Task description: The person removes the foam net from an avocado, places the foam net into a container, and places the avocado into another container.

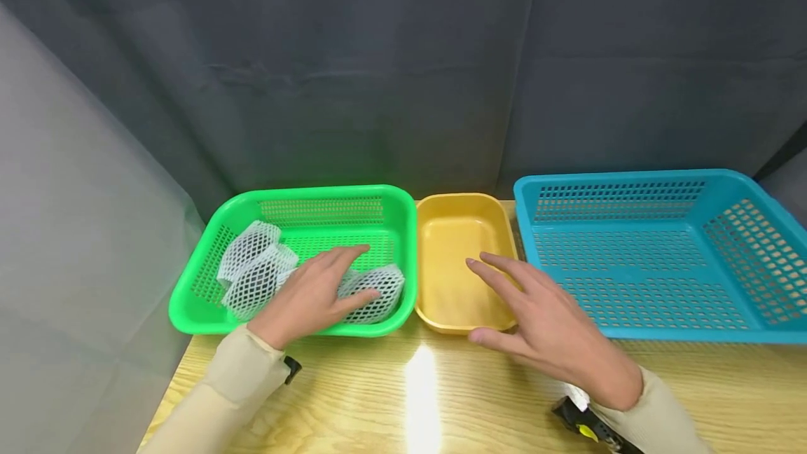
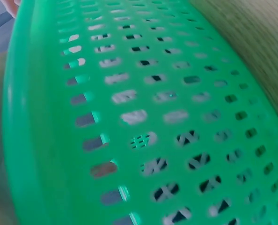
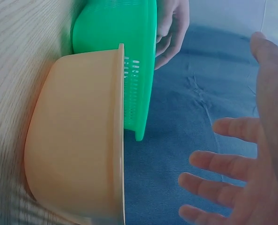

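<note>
My left hand [image 1: 312, 294] hovers over the green basket [image 1: 406, 223], fingers extended and thumb spread, holding nothing. Beneath and around it lie several white foam net sleeves; one bundle [image 1: 386, 293] is under the thumb, and others [image 1: 253, 284] sit at the basket's left side. Dark patches show through their mesh, but what is inside cannot be made out. My right hand [image 1: 551, 321] is held above the right front of the yellow tub [image 1: 450, 247], with its fingers apart and nothing in them. The left wrist view is filled by the basket's slotted wall [image 2: 129, 112].
To the right stands a blue slotted basket [image 1: 630, 254], larger than the green one. All three containers line up on a wooden table [image 1: 353, 391]. A dark cloth [image 1: 378, 76] hangs behind them, and a pale grey one [image 1: 82, 265] on the left.
</note>
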`<state>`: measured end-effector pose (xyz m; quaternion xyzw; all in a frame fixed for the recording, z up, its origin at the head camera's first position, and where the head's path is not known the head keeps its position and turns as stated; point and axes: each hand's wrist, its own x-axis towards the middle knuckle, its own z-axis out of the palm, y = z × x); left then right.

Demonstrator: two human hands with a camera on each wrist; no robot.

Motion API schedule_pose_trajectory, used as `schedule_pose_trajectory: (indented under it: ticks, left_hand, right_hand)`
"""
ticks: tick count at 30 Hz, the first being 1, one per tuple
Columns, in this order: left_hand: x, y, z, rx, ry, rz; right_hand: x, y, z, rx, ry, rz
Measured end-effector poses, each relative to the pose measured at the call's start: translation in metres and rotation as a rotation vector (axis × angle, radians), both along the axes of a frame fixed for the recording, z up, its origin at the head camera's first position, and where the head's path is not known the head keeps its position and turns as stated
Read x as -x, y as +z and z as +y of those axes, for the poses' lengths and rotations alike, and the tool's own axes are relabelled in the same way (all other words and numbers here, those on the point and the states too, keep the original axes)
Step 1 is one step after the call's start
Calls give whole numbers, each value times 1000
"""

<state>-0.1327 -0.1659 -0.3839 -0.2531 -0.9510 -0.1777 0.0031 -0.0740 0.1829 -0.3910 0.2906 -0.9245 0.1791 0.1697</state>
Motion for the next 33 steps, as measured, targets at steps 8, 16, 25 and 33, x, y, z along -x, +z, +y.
schedule_pose_trajectory:
  ticks: [8,16,25,33]
  left_hand:
    - [5,-1,8,41,-32,10]
    - [5,-4,15,53,-11,-50]
    - [3,-5,23,125,-23,-122]
    - [7,-9,25,142,-12,-194]
  right_hand:
    - [0,1,2,10,6,26]
    - [-1,2,4,23,21,31]
    - [-2,5,5,15,11,28]
    - [-3,7,6,21,6,29]
